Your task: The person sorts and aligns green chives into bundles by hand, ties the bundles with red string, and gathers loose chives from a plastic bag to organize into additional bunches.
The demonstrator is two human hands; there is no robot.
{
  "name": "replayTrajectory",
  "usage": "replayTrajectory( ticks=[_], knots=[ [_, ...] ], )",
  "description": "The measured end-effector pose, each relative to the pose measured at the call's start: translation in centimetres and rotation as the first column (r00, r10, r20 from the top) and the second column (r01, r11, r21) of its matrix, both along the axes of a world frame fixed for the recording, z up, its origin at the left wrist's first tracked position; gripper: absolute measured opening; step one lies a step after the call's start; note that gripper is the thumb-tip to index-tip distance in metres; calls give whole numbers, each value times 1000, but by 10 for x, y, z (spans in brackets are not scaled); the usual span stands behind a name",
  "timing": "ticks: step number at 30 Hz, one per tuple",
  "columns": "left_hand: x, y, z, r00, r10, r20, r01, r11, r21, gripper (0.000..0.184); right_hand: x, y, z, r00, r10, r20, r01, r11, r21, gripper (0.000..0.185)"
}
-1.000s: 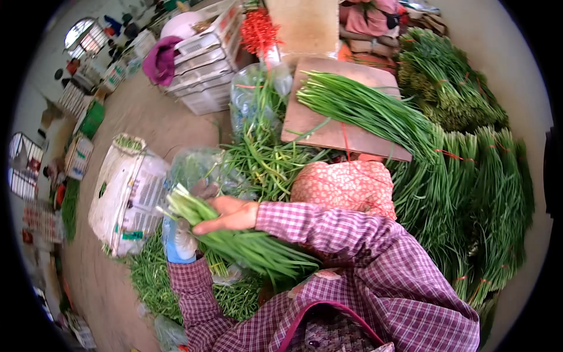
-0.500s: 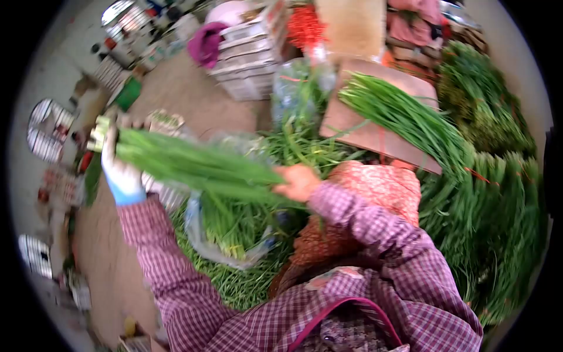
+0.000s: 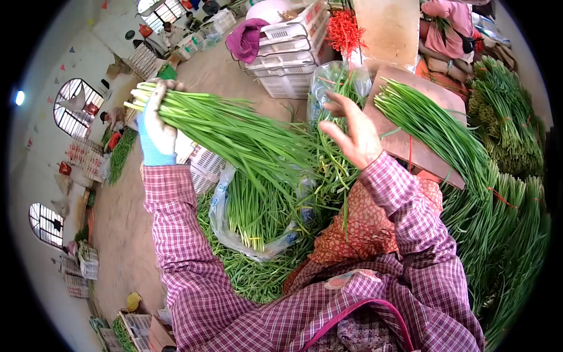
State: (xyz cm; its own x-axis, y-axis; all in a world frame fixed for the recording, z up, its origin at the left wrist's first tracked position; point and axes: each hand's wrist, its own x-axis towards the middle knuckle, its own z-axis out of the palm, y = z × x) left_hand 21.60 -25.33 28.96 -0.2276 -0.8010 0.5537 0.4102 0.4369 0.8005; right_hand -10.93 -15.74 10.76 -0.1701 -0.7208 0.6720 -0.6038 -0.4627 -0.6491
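Note:
My left hand (image 3: 157,126), in a white glove with a blue cuff, grips a bunch of garlic chives (image 3: 229,126) near its pale stem ends. The leaves fan out to the right and droop at the tips. My right hand (image 3: 356,141) is bare and open, fingers spread, a little apart from the leaf tips. Below the bunch, more garlic chives (image 3: 252,202) stand in a clear plastic bag (image 3: 219,220). To the right of my right hand, another bunch of garlic chives (image 3: 425,114) lies across a brown board (image 3: 390,138).
Tied chive bundles (image 3: 498,234) are piled along the right side. Loose leaves (image 3: 249,278) cover the ground by my lap. White crates (image 3: 287,82) are stacked ahead, beside red ties (image 3: 345,32). A person in pink (image 3: 448,26) sits at the upper right.
My right hand has let go of the leaf end, opened and moved right and up. The leaves now spread and hang looser, while my left hand keeps its grip at the stems.

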Motion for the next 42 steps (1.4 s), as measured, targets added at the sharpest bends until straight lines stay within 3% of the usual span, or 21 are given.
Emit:
replayTrajectory(
  ticks=[5,8,9,10,12,13,14,16,17,18,20,22,24,28,32,34,35,37,38,40,42],
  knots=[
    [-77,33,-7,982,160,102,-146,981,-129,24,62,-6,47,999,9,-41,-19,971,-238,91],
    [-121,51,-19,985,120,126,-96,979,-180,28,77,0,70,1000,18,7,-15,964,-267,105],
    [-140,67,-16,998,-64,9,64,996,-58,30,71,6,76,1000,14,24,-7,962,-274,110],
    [-158,86,-13,998,-47,52,55,986,-160,29,59,14,79,999,17,44,-4,960,-280,116],
    [-185,107,-7,974,-167,-152,154,984,-93,28,31,37,97,985,-172,27,170,917,-362,102],
    [-186,86,-13,865,-435,-250,434,899,-64,24,18,44,98,962,-263,-68,230,921,-314,94],
    [-197,88,-14,855,-451,-256,452,890,-59,24,4,53,100,927,-337,-161,287,918,-273,87],
    [-223,98,-17,702,-672,-238,684,728,-39,21,-30,68,102,888,-422,-183,320,853,-412,70],
    [-238,93,-23,604,-711,-360,762,648,-3,31,-48,76,102,824,-513,-239,378,813,-443,66],
    [-253,100,-25,722,-571,-390,638,768,57,38,-67,87,105,784,-557,-272,414,797,-439,65],
    [-270,68,-34,652,-657,-379,720,693,36,43,-109,114,107,693,-630,-350,526,774,-353,63],
    [-291,47,-56,861,-471,-193,490,869,66,35,-151,124,99,636,-659,-401,614,747,-254,63],
    [-303,38,-82,955,-243,168,235,970,71,33,-199,124,77,545,-671,-503,741,666,-84,67],
    [-343,-8,-161,848,-238,472,247,968,44,17,-253,98,17,570,-571,-591,788,583,196,64],
    [-390,-68,-238,769,-39,638,163,977,-138,12,-266,55,-21,688,-505,-522,720,570,397,60],
    [-405,-91,-256,673,154,724,161,924,-347,19,-266,42,-23,728,-497,-473,683,585,437,60],
    [-409,-94,-257,669,148,728,162,927,-338,19,-269,39,-26,730,-492,-474,681,582,445,60],
    [-416,-93,-245,596,444,669,169,745,-646,28,-273,32,-32,786,-485,-383,616,667,420,58],
    [-421,-95,-239,593,439,675,171,750,-639,28,-276,29,-30,788,-481,-384,614,664,428,58],
    [-433,-107,-234,668,489,561,250,563,-788,26,-282,17,-22,846,-440,-302,532,734,422,56],
    [-439,-123,-237,657,477,584,317,528,-788,25,-280,7,-13,867,-407,-288,497,741,451,55]
  ],
)
